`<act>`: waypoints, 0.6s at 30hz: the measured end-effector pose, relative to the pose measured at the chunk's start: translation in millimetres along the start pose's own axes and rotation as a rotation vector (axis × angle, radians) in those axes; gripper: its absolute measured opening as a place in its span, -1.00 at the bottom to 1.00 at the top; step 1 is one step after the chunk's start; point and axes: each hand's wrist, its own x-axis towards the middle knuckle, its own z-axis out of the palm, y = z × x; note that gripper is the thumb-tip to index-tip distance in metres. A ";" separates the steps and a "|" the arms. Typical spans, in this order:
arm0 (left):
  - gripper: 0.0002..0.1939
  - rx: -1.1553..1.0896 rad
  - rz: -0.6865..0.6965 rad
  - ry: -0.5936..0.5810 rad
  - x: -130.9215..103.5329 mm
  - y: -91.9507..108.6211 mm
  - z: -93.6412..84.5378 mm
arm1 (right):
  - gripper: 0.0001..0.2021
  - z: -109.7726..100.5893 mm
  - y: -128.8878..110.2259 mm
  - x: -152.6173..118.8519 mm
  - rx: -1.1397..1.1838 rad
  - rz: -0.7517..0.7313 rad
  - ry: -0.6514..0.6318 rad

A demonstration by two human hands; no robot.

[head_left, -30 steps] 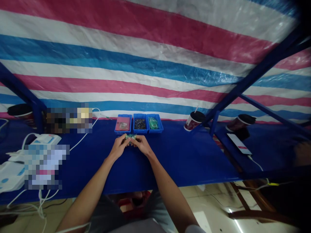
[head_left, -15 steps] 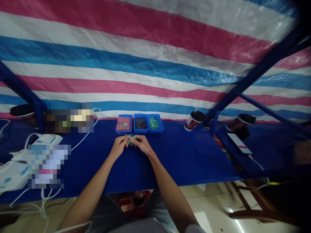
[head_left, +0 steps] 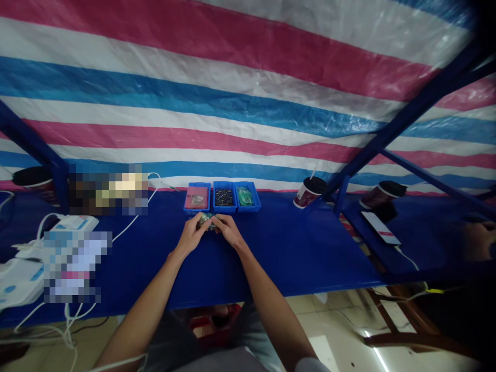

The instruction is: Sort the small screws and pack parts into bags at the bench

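Observation:
Both my hands hold a small greenish piece [head_left: 205, 220] that looks like a circuit board, just in front of the blue bins. My left hand [head_left: 191, 232] grips it from the left, and my right hand [head_left: 228, 229] pinches its right side, thumbs on top. Its underside and edges are hidden by my fingers. Behind my hands stand three bins: the left bin [head_left: 186, 210] has pink material and small pieces, the middle bin [head_left: 225, 210] many thin dark metal pins or screws, the right bin [head_left: 248, 209] green pieces.
A lidded cup [head_left: 306, 196] with a straw stands right of the bins. White power strips [head_left: 23, 281] and cables lie at the left of the blue table [head_left: 310, 248]. On the right table are a phone [head_left: 381, 228], another cup [head_left: 382, 194] and another person's hand [head_left: 479, 240].
The greenish piece has turned in my hands, so more of its face shows between the thumbs. My left hand has shifted slightly. At the far right, the other person's hand has moved a little.

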 end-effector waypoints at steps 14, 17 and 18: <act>-0.64 -0.121 -0.012 -0.045 4.5 -6.7 -0.4 | -0.83 3.4 1.1 0.2 0.033 -0.013 0.102; -0.66 -0.126 -0.001 -0.039 5.4 -8.3 -1.7 | -0.83 3.2 -0.2 0.2 0.039 -0.030 0.097; -0.67 -0.132 0.003 -0.038 5.6 -8.7 -2.3 | -0.83 3.6 -0.5 0.3 0.038 -0.035 0.100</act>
